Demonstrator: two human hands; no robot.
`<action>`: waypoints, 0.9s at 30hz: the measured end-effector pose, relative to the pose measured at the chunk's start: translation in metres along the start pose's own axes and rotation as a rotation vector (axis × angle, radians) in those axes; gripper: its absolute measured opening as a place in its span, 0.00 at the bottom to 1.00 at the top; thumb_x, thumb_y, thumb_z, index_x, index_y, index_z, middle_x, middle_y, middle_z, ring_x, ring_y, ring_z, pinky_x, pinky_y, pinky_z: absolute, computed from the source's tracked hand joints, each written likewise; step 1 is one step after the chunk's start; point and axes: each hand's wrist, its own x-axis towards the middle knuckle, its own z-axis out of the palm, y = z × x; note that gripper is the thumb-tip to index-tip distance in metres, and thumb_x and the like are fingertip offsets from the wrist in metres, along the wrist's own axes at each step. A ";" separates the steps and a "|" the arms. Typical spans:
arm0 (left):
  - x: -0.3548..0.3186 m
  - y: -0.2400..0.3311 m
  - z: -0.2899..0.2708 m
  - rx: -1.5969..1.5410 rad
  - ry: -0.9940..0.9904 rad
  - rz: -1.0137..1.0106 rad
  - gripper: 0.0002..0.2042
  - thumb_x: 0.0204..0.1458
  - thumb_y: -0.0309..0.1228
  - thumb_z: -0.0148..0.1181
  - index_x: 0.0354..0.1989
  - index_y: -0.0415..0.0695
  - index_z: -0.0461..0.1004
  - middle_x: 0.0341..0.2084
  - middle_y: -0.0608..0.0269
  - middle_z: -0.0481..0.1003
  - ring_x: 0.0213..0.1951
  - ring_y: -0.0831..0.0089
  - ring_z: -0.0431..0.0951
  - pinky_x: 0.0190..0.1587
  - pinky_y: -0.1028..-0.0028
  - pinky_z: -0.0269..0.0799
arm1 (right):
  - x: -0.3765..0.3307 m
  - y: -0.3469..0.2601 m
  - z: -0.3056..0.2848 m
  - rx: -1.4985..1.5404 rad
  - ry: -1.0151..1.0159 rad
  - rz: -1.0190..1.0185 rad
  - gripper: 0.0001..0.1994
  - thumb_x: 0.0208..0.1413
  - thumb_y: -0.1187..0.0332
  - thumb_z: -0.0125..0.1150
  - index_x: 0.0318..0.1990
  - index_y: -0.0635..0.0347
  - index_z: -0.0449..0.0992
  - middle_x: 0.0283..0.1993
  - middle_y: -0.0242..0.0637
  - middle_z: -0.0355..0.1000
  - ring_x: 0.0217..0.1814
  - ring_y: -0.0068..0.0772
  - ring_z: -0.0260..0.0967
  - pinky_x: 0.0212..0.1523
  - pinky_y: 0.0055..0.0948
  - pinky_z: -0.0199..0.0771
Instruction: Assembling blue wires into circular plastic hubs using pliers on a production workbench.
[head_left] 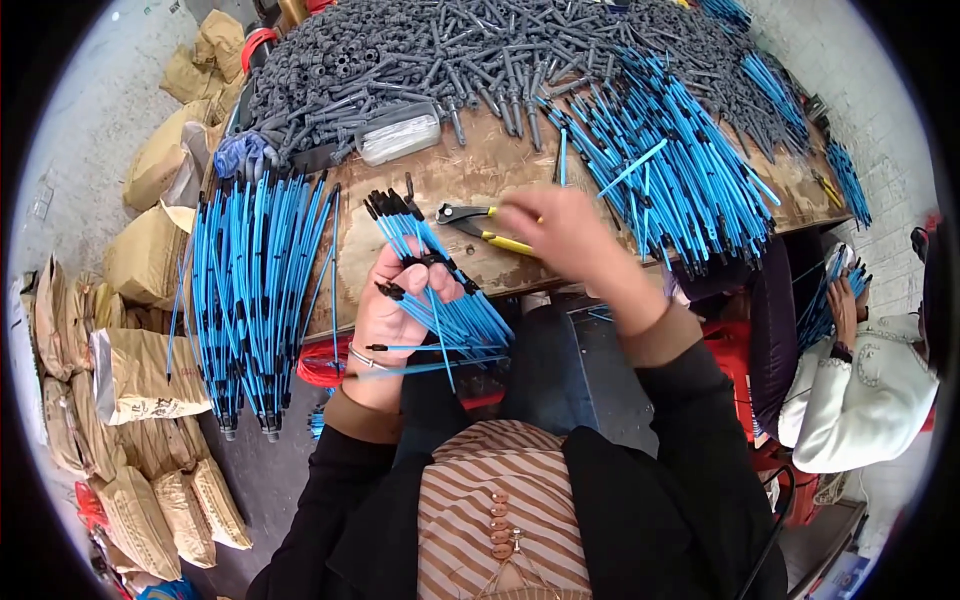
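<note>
My left hand (385, 315) is closed round a bundle of thin blue tubes (465, 322) with black end pieces, held at the table's front edge above my lap. Some tubes fan out of the grip at odd angles. My right hand (575, 238) hovers to the right of the bundle, its fingers smeared by motion. Whether it holds anything cannot be made out. Just beyond, partly covered by this hand, a pair of pliers with yellow handles (508, 243) lies on the wooden table (480, 165).
Blue tubes (262, 290) are heaped at the left edge, more tubes (680, 165) at the right. Dark grey plastic parts (400, 50) cover the back, beside a clear box (398, 135). Brown sacks (150, 520) line the left. A co-worker's hand (845, 308) holds blue tubes at right.
</note>
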 end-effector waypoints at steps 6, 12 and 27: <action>-0.004 0.008 -0.018 -0.026 -0.161 -0.176 0.08 0.51 0.23 0.55 0.40 0.40 0.71 0.23 0.55 0.74 0.25 0.65 0.75 0.33 0.69 0.73 | 0.082 0.110 -0.022 -0.761 0.266 0.285 0.12 0.51 0.61 0.53 0.29 0.62 0.75 0.32 0.45 0.74 0.30 0.50 0.71 0.31 0.41 0.72; -0.014 0.015 0.008 0.339 0.130 -0.003 0.08 0.52 0.24 0.56 0.40 0.40 0.72 0.29 0.50 0.77 0.31 0.60 0.79 0.40 0.65 0.75 | 0.102 0.124 -0.010 -0.810 0.106 0.408 0.13 0.52 0.61 0.51 0.33 0.63 0.74 0.32 0.50 0.74 0.31 0.55 0.72 0.32 0.44 0.73; -0.007 0.019 -0.020 0.023 0.058 -0.081 0.11 0.53 0.26 0.56 0.45 0.41 0.70 0.31 0.50 0.78 0.35 0.59 0.79 0.40 0.64 0.75 | 0.064 -0.056 -0.088 0.908 0.244 -0.324 0.12 0.59 0.71 0.45 0.45 0.68 0.71 0.29 0.43 0.73 0.27 0.32 0.72 0.27 0.30 0.73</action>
